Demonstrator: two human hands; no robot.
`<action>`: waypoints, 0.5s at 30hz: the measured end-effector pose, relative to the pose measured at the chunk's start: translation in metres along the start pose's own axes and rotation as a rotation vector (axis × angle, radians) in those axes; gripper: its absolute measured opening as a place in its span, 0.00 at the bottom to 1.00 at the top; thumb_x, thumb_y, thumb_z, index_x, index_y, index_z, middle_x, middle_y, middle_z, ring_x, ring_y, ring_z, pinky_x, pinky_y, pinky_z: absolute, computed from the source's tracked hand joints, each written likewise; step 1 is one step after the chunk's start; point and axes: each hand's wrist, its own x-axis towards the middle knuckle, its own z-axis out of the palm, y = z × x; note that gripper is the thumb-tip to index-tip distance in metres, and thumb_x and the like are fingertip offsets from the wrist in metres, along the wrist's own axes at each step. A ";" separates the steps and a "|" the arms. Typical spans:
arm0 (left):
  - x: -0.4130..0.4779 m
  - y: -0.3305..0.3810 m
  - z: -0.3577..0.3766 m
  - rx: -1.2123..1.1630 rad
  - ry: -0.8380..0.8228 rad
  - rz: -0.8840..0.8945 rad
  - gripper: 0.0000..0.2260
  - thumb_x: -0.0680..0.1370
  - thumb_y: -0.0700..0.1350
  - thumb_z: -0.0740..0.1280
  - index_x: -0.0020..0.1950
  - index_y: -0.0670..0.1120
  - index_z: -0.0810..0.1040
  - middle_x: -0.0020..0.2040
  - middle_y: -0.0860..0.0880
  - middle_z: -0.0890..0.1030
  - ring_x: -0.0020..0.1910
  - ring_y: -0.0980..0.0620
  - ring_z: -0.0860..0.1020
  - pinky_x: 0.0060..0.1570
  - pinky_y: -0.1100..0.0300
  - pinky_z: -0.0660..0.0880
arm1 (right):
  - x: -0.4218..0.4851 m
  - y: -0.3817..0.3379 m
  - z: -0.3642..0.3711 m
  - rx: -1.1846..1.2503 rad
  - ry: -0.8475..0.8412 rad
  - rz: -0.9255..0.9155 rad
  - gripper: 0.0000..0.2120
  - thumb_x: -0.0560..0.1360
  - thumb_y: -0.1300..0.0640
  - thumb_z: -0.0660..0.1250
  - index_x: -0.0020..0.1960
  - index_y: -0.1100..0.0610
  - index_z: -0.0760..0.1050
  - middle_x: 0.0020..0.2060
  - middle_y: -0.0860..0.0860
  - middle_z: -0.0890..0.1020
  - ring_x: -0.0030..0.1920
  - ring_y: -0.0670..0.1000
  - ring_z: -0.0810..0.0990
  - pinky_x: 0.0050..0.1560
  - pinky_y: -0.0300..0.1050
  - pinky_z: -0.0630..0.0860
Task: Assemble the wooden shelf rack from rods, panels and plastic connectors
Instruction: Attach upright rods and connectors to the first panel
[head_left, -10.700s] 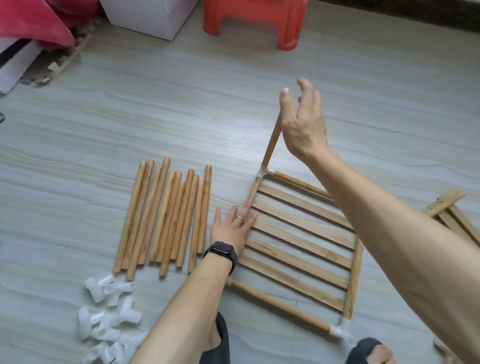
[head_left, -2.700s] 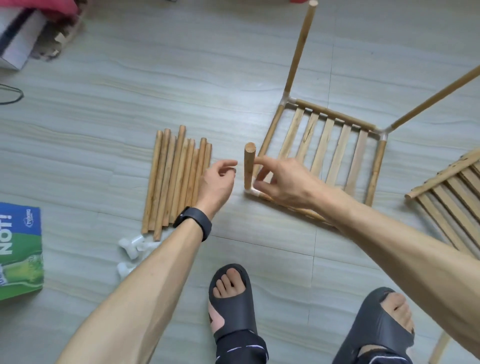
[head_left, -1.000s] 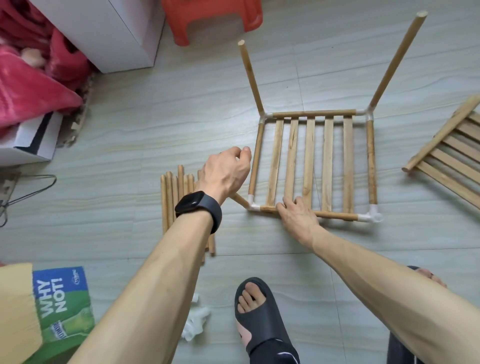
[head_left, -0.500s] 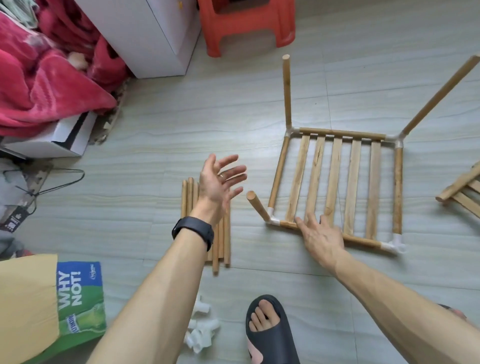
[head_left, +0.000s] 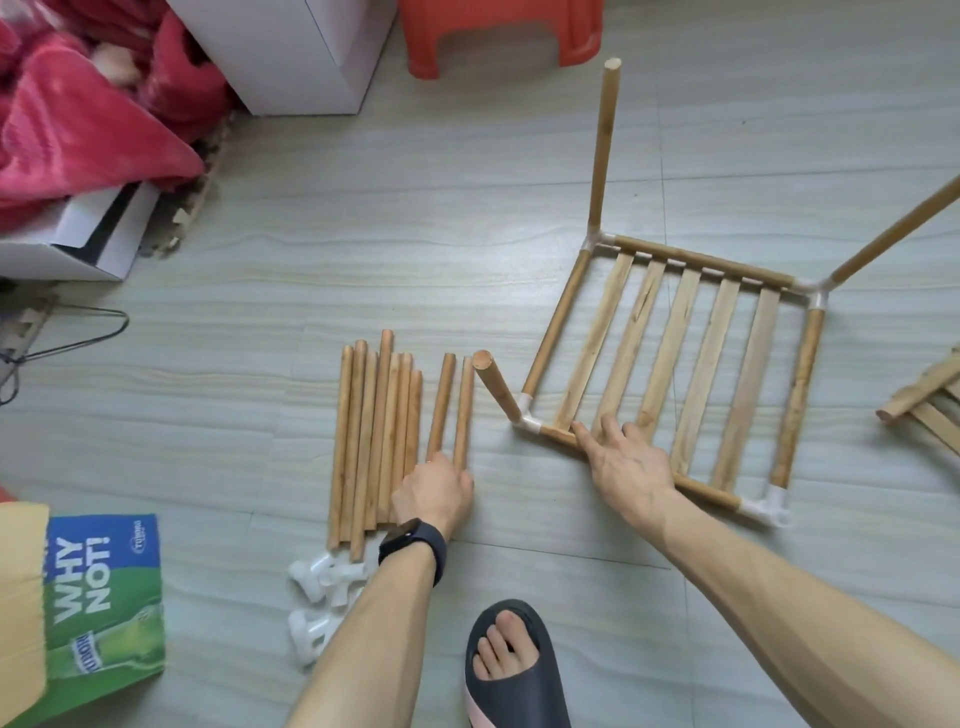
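A square frame of pale wooden slats (head_left: 670, 353) lies flat on the grey tiled floor (head_left: 363, 249), with white plastic corner connectors (head_left: 527, 421) joining its rails. Round wooden rods (head_left: 602, 150) stand up from three corners. Just left of it lies a row of loose wooden rods (head_left: 374, 436). The right hand (head_left: 626, 460) rests flat on the near rail, fingers spread. The left hand (head_left: 434, 493) sits over the near ends of the two rightmost loose rods, fingers bent under; I cannot tell whether it grips one.
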 end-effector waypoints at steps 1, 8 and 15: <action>0.001 0.001 -0.009 -0.112 -0.003 -0.015 0.13 0.81 0.54 0.60 0.55 0.45 0.75 0.52 0.44 0.81 0.47 0.42 0.78 0.43 0.54 0.74 | 0.000 0.001 -0.009 -0.020 -0.045 -0.006 0.24 0.84 0.57 0.52 0.80 0.49 0.57 0.73 0.54 0.64 0.68 0.57 0.70 0.47 0.51 0.73; -0.020 0.027 -0.128 -0.470 0.455 0.350 0.11 0.84 0.51 0.60 0.61 0.46 0.73 0.51 0.46 0.82 0.53 0.40 0.78 0.52 0.48 0.73 | -0.022 0.044 -0.124 0.492 -0.270 -0.178 0.34 0.81 0.35 0.60 0.80 0.54 0.63 0.75 0.52 0.72 0.72 0.54 0.73 0.74 0.48 0.66; -0.088 0.131 -0.226 -0.040 0.805 1.053 0.12 0.84 0.50 0.61 0.63 0.46 0.76 0.45 0.47 0.79 0.32 0.44 0.75 0.27 0.49 0.76 | -0.124 0.095 -0.218 1.418 0.290 -0.310 0.30 0.67 0.26 0.71 0.63 0.41 0.78 0.39 0.51 0.85 0.30 0.50 0.83 0.34 0.46 0.81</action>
